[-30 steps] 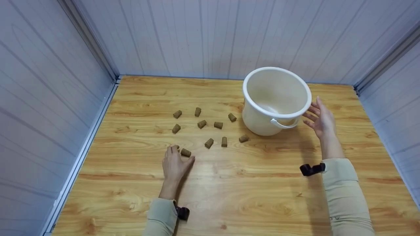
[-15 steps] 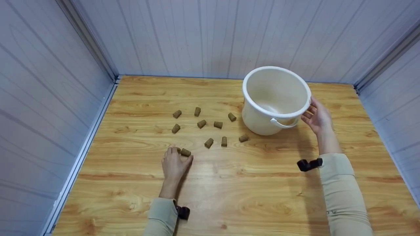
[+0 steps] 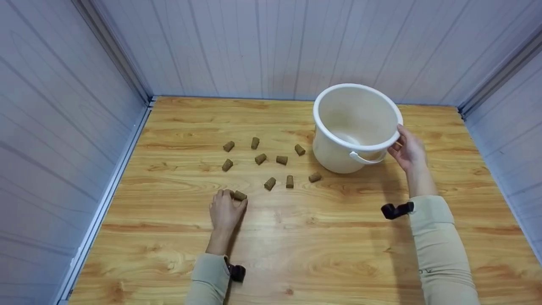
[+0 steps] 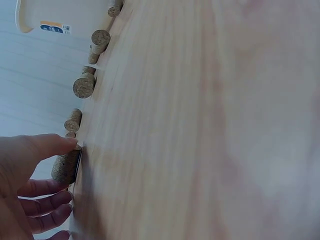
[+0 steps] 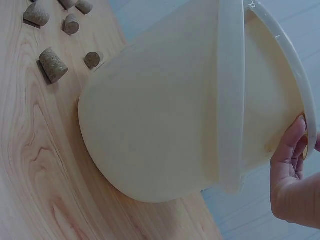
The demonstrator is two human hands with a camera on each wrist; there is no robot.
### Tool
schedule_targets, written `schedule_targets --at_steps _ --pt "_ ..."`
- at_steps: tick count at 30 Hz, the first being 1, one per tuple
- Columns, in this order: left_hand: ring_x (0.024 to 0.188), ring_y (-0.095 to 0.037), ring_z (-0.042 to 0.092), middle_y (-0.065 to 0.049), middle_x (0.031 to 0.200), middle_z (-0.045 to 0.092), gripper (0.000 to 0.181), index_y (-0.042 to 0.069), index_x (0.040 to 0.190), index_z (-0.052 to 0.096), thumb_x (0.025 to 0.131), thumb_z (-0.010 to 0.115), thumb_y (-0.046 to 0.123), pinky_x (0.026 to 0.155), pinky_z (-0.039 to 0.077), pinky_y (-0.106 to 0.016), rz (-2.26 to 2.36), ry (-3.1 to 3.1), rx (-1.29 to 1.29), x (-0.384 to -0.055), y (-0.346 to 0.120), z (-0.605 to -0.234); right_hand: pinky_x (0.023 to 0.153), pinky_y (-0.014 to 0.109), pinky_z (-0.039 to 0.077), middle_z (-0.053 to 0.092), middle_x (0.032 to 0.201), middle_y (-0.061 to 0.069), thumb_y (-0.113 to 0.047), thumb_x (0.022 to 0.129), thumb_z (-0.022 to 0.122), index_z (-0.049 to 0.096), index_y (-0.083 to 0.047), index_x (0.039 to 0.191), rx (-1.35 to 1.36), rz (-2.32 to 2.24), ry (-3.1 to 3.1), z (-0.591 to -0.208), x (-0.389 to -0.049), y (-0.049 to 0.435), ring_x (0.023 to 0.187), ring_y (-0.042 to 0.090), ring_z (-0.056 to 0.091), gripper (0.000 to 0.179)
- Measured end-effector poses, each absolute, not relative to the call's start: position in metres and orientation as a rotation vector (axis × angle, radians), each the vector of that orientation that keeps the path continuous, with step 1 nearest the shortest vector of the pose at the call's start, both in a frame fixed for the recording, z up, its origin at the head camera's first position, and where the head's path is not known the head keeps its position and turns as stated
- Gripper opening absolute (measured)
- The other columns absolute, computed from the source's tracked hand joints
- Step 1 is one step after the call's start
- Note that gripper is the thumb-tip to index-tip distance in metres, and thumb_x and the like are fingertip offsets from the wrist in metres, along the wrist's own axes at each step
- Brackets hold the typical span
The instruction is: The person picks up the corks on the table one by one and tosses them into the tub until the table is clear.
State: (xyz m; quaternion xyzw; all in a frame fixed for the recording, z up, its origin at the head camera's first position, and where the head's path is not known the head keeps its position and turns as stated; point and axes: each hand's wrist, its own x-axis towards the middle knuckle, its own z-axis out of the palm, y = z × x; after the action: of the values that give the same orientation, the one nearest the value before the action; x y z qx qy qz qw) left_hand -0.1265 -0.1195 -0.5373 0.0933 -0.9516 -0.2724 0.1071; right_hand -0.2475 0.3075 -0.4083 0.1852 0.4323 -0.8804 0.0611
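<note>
Low over the wooden table, my left hand [image 3: 223, 213] pinches a brown cork [image 3: 240, 195] between thumb and index finger; the left wrist view shows this cork [image 4: 66, 166] close up. Another cork, mostly hidden by the fingers, lies beside it. To the right stands a cream-coloured bucket [image 3: 338, 156], upright, its white handle [image 3: 367, 159] hanging at the front. My right hand [image 3: 408, 153] grips the right side of the bucket's rim, thumb at the top edge. In the right wrist view, the curled fingers [image 5: 287, 150] are at that rim.
Several more corks lie scattered between the left hand and the bucket, among them one cork [image 3: 314, 177] near its base and another cork [image 3: 228, 146] farther back. Pale panels close off the wooden table [image 3: 279, 254] at the back [image 3: 237, 51] and both sides.
My right hand has moved slightly left and taken hold of the bucket's rim. The left hand's thumb and fingers have closed in on the cork. The other corks have stayed put.
</note>
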Motion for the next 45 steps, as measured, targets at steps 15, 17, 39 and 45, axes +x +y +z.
schedule_targets --at_steps 15,17,39,45 --pt "0.087 -0.032 0.053 -0.01 0.086 0.056 0.018 0.008 0.081 0.063 0.073 0.07 0.023 0.077 0.039 -0.048 -0.876 -2.761 0.258 -0.127 -0.121 -0.536 0.052 0.028 0.048 0.061 0.073 0.008 -0.014 0.085 0.059 0.056 0.0 0.093 0.52 -2.694 1.292 -0.408 -0.246 0.307 0.061 0.02 0.06 0.016" --pt "0.085 -0.031 0.053 -0.009 0.084 0.056 0.017 0.009 0.08 0.064 0.073 0.07 0.023 0.076 0.039 -0.047 -0.876 -2.745 0.248 -0.127 -0.121 -0.536 0.052 0.028 0.048 0.061 0.073 0.008 -0.014 0.085 0.058 0.055 0.0 0.094 0.515 -2.7 1.295 -0.408 -0.246 0.307 0.061 0.02 0.06 0.016" --pt "0.074 -0.023 0.051 -0.011 0.078 0.056 0.02 0.006 0.08 0.061 0.07 0.072 0.019 0.064 0.041 -0.037 -0.917 -2.563 0.126 -0.124 -0.108 -0.511 0.049 0.027 0.047 0.059 0.07 0.009 -0.011 0.089 0.052 0.054 0.001 0.089 0.464 -2.733 1.341 -0.408 -0.245 0.303 0.057 0.02 0.059 0.012" --pt "0.072 -0.023 0.051 -0.01 0.076 0.055 0.026 0.003 0.083 0.059 0.07 0.072 0.021 0.062 0.041 -0.037 -0.899 -2.517 0.075 -0.123 -0.102 -0.501 0.049 0.026 0.047 0.059 0.072 0.009 -0.011 0.088 0.053 0.054 0.002 0.091 0.456 -2.749 1.332 -0.408 -0.244 0.303 0.057 0.02 0.059 0.013"
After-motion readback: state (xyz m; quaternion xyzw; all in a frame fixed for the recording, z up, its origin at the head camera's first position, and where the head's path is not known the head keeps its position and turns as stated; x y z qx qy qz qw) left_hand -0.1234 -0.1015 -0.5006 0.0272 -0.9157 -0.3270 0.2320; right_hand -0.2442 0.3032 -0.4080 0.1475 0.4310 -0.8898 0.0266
